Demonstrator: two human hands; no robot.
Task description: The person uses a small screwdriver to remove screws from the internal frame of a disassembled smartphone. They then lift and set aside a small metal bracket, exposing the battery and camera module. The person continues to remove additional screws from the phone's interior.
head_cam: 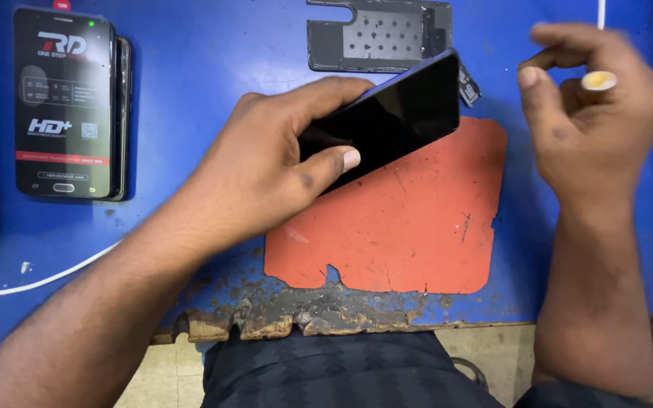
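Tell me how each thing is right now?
Black phone: screen dark, tilted, held in left hand.
Right hand: raised, fingers curled, holding nothing visible.
Orange mat: flat, scratched.
Boxed screen: lying flat.
Perforated plate: flat.
Blue table: front edge chipped.

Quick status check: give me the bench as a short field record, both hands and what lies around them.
left hand: grips a black phone by its edges, tilted, screen up, above the orange mat
right hand: raised off the bench, fingers curled, yellowish ring on one finger; holds nothing that I can see
bench: blue top, front edge worn and chipped
far left: boxed phone lying flat
top centre: dark perforated plate
cable: white cable across the left front
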